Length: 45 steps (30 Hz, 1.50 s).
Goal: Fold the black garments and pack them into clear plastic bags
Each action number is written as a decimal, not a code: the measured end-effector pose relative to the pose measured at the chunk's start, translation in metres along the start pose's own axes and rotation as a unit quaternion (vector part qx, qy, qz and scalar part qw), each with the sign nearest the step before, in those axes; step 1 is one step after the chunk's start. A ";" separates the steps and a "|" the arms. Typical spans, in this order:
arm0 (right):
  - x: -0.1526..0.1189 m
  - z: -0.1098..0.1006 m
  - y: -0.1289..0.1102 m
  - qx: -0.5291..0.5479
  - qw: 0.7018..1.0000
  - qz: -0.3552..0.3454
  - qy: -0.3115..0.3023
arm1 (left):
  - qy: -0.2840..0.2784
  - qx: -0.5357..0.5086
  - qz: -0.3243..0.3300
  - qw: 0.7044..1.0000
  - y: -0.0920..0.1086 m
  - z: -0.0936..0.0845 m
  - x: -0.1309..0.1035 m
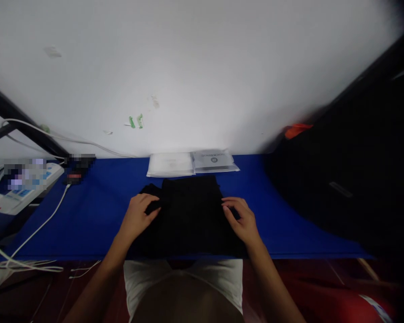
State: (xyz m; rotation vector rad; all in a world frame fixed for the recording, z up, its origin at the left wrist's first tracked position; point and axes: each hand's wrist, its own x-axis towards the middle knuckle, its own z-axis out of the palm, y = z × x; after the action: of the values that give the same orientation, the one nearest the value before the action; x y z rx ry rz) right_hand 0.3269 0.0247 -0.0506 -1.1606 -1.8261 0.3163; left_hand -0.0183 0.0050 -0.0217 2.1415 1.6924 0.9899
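Observation:
A black folded cloth garment [191, 215] lies flat on the blue table [101, 202] in front of me, its left side bunched and uneven. My left hand [143, 214] rests on the left part of it, fingers bent and thumb apart from them, with dark cloth showing in the gap. At the opposite edge, my right hand [240, 220] has its thumb and fingertips close together on the cloth. Just behind the garment lie two flat plastic packets, a white one [171, 164] and a clear one with dark print and grey contents [213, 161].
A white power strip [30, 190] and white cables [49, 220] occupy the left end. A large black bulky thing [336, 179] leans over the right side, with something orange [298, 130] behind it. The white wall [202, 89] borders the table's back edge.

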 end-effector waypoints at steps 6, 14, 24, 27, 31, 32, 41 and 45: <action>0.000 0.000 0.000 0.000 1.000 -0.001 -0.007 | 0.030 -0.035 -0.021 0.999 0.000 -0.004 -0.018; 0.000 0.000 0.001 0.001 1.000 -0.007 -0.017 | 0.139 0.042 -0.134 0.980 -0.030 0.003 -0.043; -0.001 0.001 0.001 0.008 1.000 0.003 -0.007 | 0.119 0.086 -0.113 0.983 -0.024 0.001 -0.025; -0.001 0.001 0.001 0.008 1.000 0.001 -0.005 | 0.189 0.067 -0.097 0.975 -0.007 -0.009 -0.008; -0.002 0.001 0.002 0.008 1.000 -0.003 -0.005 | 0.201 -0.008 -0.021 0.979 0.020 -0.006 0.012; -0.002 0.001 0.002 0.009 1.000 -0.003 -0.005 | 0.171 -0.038 0.009 0.984 0.027 -0.001 0.014; -0.003 0.000 0.001 0.016 1.000 -0.004 -0.011 | -0.157 0.048 0.168 0.972 0.069 0.049 0.003; -0.002 -0.001 0.001 0.014 1.000 -0.007 -0.017 | -0.115 0.057 0.174 0.976 0.065 0.049 0.005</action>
State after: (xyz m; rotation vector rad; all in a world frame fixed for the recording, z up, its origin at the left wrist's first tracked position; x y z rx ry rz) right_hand 0.3282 0.0231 -0.0522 -1.1292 -1.8539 0.3544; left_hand 0.0633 0.0008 -0.0189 2.5740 1.3229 0.6981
